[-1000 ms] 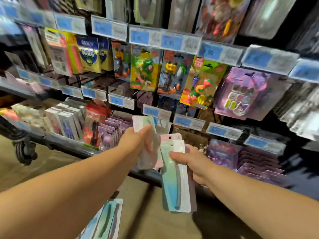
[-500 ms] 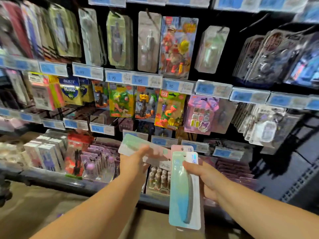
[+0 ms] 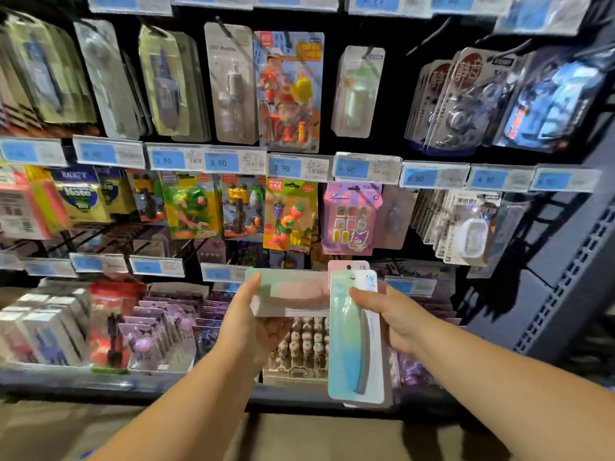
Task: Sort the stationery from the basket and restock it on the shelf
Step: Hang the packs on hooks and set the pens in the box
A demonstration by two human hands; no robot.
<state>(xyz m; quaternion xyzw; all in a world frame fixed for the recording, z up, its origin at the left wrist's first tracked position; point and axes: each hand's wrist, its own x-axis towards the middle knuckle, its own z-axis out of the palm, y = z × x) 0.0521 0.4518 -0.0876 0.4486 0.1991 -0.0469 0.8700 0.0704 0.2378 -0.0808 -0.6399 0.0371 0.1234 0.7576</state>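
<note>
My left hand (image 3: 253,324) grips a flat pink-and-green blister pack (image 3: 289,294), held sideways in front of the lower shelf. My right hand (image 3: 396,314) holds a stack of similar packs upright; the front one is blue-green (image 3: 349,337), and a pink one (image 3: 342,266) peeks out behind its top. Both hands are close together at the middle of the shelf unit (image 3: 565,294). The basket is out of view.
Hooks above carry hanging blister packs: toy erasers (image 3: 289,91), a purple eraser set (image 3: 349,217), correction tapes (image 3: 466,224). Blue price tags (image 3: 286,168) run along each rail. The bottom shelf holds boxed items (image 3: 43,327) and purple packs (image 3: 156,324). The floor (image 3: 50,430) lies below.
My view has tilted upward, bringing higher rows of hooks into sight. My left hand has turned its pack sideways and lifted it a little. The right hand's stack stays upright.
</note>
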